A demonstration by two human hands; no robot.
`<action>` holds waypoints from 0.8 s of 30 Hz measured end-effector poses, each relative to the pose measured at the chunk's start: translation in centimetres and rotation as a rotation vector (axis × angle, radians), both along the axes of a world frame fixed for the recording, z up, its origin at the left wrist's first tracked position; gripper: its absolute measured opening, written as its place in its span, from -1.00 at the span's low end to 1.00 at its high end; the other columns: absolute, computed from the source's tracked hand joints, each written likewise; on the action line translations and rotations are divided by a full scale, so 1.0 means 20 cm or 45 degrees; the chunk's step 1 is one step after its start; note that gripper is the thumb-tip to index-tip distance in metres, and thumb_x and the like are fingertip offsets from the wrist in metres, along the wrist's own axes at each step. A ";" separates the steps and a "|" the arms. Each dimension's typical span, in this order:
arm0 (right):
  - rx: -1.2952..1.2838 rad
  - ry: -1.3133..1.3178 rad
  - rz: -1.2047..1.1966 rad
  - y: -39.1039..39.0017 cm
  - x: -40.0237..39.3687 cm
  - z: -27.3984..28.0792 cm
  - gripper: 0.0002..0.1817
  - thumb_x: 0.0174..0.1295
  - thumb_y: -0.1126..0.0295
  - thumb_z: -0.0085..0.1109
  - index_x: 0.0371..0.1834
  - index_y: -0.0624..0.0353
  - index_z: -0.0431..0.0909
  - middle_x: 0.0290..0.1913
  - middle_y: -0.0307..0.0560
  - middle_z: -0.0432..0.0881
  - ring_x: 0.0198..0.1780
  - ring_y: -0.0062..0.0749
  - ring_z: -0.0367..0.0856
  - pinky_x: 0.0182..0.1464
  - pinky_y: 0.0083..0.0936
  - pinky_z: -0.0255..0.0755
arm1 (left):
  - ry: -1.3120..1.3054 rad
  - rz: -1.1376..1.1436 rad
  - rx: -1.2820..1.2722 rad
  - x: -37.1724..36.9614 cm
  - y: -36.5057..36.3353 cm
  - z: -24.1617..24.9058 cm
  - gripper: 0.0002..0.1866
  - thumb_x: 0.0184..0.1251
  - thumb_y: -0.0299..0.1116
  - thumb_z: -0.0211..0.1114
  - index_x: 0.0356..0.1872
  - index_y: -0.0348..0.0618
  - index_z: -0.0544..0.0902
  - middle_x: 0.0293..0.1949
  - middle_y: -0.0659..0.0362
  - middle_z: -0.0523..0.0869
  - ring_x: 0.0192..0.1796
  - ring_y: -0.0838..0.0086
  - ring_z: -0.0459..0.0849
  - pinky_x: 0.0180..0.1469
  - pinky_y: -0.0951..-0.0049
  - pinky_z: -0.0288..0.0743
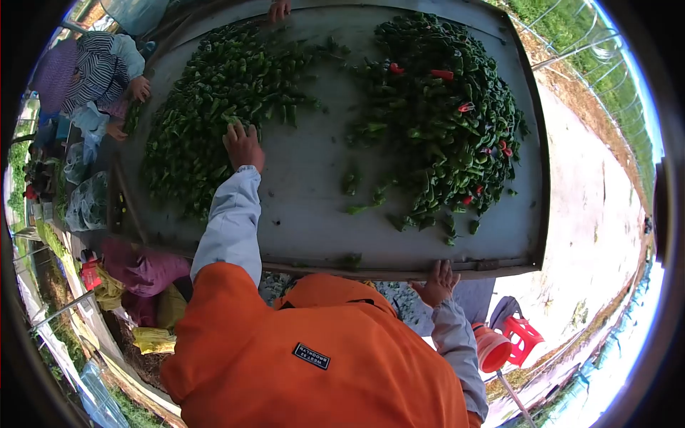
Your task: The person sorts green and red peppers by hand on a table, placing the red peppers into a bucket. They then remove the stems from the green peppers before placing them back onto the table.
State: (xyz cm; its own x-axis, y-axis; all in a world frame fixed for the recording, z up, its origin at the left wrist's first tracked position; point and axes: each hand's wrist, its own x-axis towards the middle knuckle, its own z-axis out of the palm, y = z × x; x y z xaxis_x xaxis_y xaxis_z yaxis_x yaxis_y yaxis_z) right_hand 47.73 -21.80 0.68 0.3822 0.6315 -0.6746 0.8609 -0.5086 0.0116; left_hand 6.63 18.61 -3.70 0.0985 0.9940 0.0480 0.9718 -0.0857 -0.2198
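Note:
My left hand (pixel 244 146) reaches onto the near right side of a large heap of green peppers (pixel 207 107). Its fingers are spread over the peppers, and none is visibly gripped. My right hand (pixel 437 284) lies with fingers stretched out on the near rim of the wide grey table (pixel 307 207). A second heap of green peppers (pixel 457 135) covers the right part of the table, with a few red ones such as a red pepper (pixel 442 74) among them. Some loose green peppers (pixel 367 200) lie between the heaps.
At the left, a co-worker in a striped top (pixel 100 68) has both hands at the table's edge. Another person's hand (pixel 280 9) shows at the far edge. Plastic bags (pixel 88 202) hang at the left; an orange bucket (pixel 491 349) and red stool (pixel 523 338) stand lower right.

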 end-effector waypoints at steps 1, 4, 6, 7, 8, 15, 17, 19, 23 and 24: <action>0.015 -0.009 0.009 -0.01 0.00 0.00 0.31 -0.06 -0.38 0.27 0.54 0.25 -0.21 0.56 0.28 -0.23 0.58 0.16 -0.30 0.48 0.24 -0.48 | -0.057 0.163 0.062 0.03 0.01 0.00 -0.52 0.25 -0.41 0.21 0.25 0.00 0.51 0.39 0.03 0.32 0.45 0.07 0.19 0.39 -0.04 0.14; -0.028 0.038 -0.030 0.02 -0.01 0.04 0.32 -0.05 -0.37 0.28 0.54 0.30 -0.23 0.57 0.30 -0.26 0.60 0.05 -0.41 0.49 0.17 -0.56 | -0.464 -0.242 0.178 0.40 0.07 -0.08 -0.45 0.10 -0.38 0.29 0.21 -0.10 0.48 0.30 -0.05 0.41 0.38 0.00 0.29 0.28 -0.03 0.26; -0.080 0.039 -0.019 0.02 0.00 0.04 0.33 -0.05 -0.36 0.28 0.54 0.30 -0.24 0.57 0.29 -0.27 0.60 0.05 -0.41 0.49 0.17 -0.56 | -0.641 -0.347 0.131 0.72 0.07 -0.11 -0.45 0.11 -0.32 0.29 0.21 -0.09 0.49 0.29 -0.06 0.43 0.39 0.01 0.29 0.33 -0.02 0.21; -0.108 0.043 -0.010 0.03 0.00 0.03 0.33 -0.05 -0.36 0.29 0.54 0.30 -0.25 0.57 0.29 -0.27 0.61 0.04 -0.41 0.49 0.17 -0.55 | -0.691 -0.407 0.070 0.87 0.06 -0.10 -0.44 0.11 -0.31 0.29 0.22 -0.05 0.49 0.32 -0.06 0.40 0.40 0.01 0.28 0.35 -0.01 0.18; -0.099 0.050 -0.004 0.03 0.00 0.03 0.33 -0.05 -0.35 0.29 0.54 0.30 -0.24 0.57 0.29 -0.27 0.61 0.04 -0.41 0.49 0.17 -0.55 | -0.805 -0.460 0.005 1.01 0.07 -0.11 -0.41 0.11 -0.27 0.29 0.25 -0.02 0.48 0.35 -0.05 0.37 0.42 0.02 0.25 0.37 -0.02 0.16; -0.090 0.026 -0.003 0.02 0.01 0.00 0.32 -0.04 -0.35 0.28 0.54 0.30 -0.24 0.57 0.31 -0.25 0.60 0.06 -0.35 0.50 0.17 -0.53 | -0.874 -0.444 -0.352 1.69 0.24 0.05 -0.28 0.22 -0.05 0.26 0.42 0.12 0.29 0.47 0.11 0.23 0.53 0.07 0.06 0.42 -0.14 0.06; -0.093 0.019 0.000 0.02 0.00 0.00 0.31 -0.04 -0.35 0.27 0.54 0.29 -0.23 0.56 0.32 -0.24 0.60 0.07 -0.34 0.50 0.18 -0.53 | -0.833 -0.376 -0.491 1.73 0.28 0.08 -0.25 0.23 0.01 0.25 0.45 0.18 0.23 0.49 0.16 0.18 0.55 0.08 0.02 0.42 -0.21 0.05; -0.093 0.010 0.010 0.01 0.01 -0.01 0.31 -0.04 -0.35 0.28 0.54 0.30 -0.22 0.56 0.33 -0.21 0.59 0.08 -0.32 0.49 0.19 -0.53 | -0.766 -0.319 -0.535 1.76 0.30 0.08 -0.20 0.17 0.10 0.28 0.45 0.24 0.22 0.49 0.22 0.17 0.53 0.11 0.06 0.38 -0.28 0.09; -0.015 0.034 -0.010 -0.01 0.00 0.01 0.30 -0.03 -0.36 0.26 0.54 0.31 -0.20 0.56 0.32 -0.20 0.59 0.09 -0.32 0.49 0.20 -0.55 | -0.792 -0.299 -0.608 1.72 0.31 0.11 -0.21 0.11 0.21 0.27 0.39 0.21 0.31 0.42 0.23 0.29 0.44 0.16 0.19 0.34 -0.20 0.17; -0.021 0.033 -0.009 0.01 0.00 0.03 0.30 -0.03 -0.36 0.26 0.54 0.31 -0.20 0.56 0.33 -0.20 0.59 0.09 -0.31 0.49 0.20 -0.55 | -0.793 -0.299 -0.606 1.70 0.30 0.11 -0.23 0.13 0.20 0.26 0.37 0.21 0.34 0.40 0.23 0.30 0.44 0.16 0.20 0.33 -0.21 0.18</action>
State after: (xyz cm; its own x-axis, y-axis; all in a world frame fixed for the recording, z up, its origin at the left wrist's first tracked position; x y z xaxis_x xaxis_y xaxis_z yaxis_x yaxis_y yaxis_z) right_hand 47.71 -21.69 1.19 0.3691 0.6174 -0.6947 0.8573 -0.5148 -0.0020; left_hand 40.59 24.60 -1.47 0.4016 0.8784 -0.2591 0.8486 -0.2504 0.4661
